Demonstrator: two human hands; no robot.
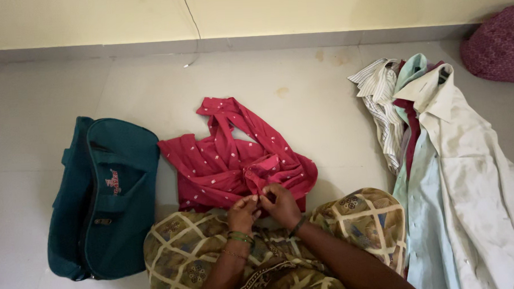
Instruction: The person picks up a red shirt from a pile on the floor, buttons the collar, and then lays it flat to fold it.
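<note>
Left hand [243,212]: being closed in a pinch on the near edge of the red garment [234,156], lower centre of the frame.
Right hand [280,203]: being pinched on the same edge, touching the left; likely so the cloth is kept taut.
Red garment: being spread crumpled on the floor [300,86], centre frame; white dots, twisted sleeves.
Teal bag [102,195]: lying at left.
Shirt pile [439,155]: lying at right, pale and striped.
</note>
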